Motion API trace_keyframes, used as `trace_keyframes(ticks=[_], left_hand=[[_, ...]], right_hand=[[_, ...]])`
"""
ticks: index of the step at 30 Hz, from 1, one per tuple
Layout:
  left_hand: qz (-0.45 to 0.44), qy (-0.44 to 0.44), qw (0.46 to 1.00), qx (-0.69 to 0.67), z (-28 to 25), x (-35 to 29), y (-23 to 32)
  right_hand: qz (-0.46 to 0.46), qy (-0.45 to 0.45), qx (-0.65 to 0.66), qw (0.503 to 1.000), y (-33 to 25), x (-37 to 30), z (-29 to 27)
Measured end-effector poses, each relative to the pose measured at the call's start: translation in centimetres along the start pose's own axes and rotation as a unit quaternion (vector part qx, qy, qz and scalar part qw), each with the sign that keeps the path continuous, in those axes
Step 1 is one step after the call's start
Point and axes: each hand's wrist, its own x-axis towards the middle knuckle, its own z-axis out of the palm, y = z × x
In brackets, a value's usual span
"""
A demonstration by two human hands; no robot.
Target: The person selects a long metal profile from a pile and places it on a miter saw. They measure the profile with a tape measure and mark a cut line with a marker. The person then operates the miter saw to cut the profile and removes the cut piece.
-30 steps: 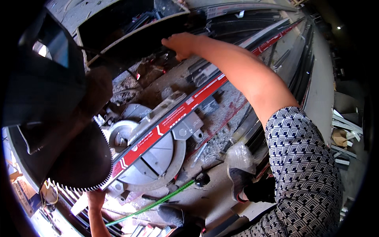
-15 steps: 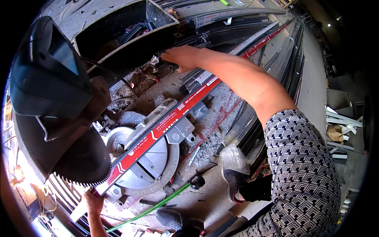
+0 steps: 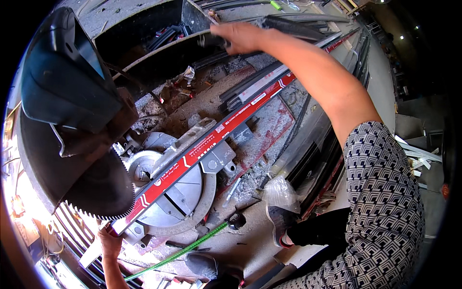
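A long metal profile with red printed film (image 3: 211,137) lies slantwise across the round silver table of a miter saw (image 3: 180,202). At its lower left end, my left hand (image 3: 110,243) is closed around the profile, close to the toothed saw blade (image 3: 103,192). The blade hangs raised under a dark guard (image 3: 62,82). Up by the black bin, my right hand (image 3: 240,37) is closed on a dark profile (image 3: 293,28); motion smears its near end, and my forearm hides part of it.
The black bin (image 3: 139,60) holds dark offcuts. Several long dark profiles (image 3: 308,164) lie on the right. A green hose-like strip (image 3: 192,248) crosses the floor near my shoes (image 3: 204,265). Crumpled clear plastic (image 3: 281,192) and metal shavings lie beside the saw.
My right hand has moved up and slightly right, lifting a dark profile from beside the bin. My left hand stays at the red-filmed profile's end; the view has shifted a little.
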Motion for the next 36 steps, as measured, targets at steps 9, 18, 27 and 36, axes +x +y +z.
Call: trace_keyframes(ticks=[9, 18, 27, 36], left_hand=[[-0.148, 0.002, 0.984, -0.099, -0.1, 0.4, 1.6], [-0.147, -0.013, 0.981, -0.127, -0.4, 0.7, 3.9], [-0.121, -0.002, 0.981, -0.154, -0.2, 0.3, 2.2], [-0.113, 0.002, 0.993, -0.016, -0.8, 0.8, 3.2]], right_hand=[[0.011, -0.205, 0.096, 0.974, -3.9, -7.0, 7.3], [0.09, -0.005, 0.158, 0.983, -5.8, -11.8, 7.5], [0.278, 0.318, 0.24, 0.874, -20.2, -18.2, 9.4], [0.297, 0.397, 0.248, 0.832, -31.2, -14.9, 13.5]])
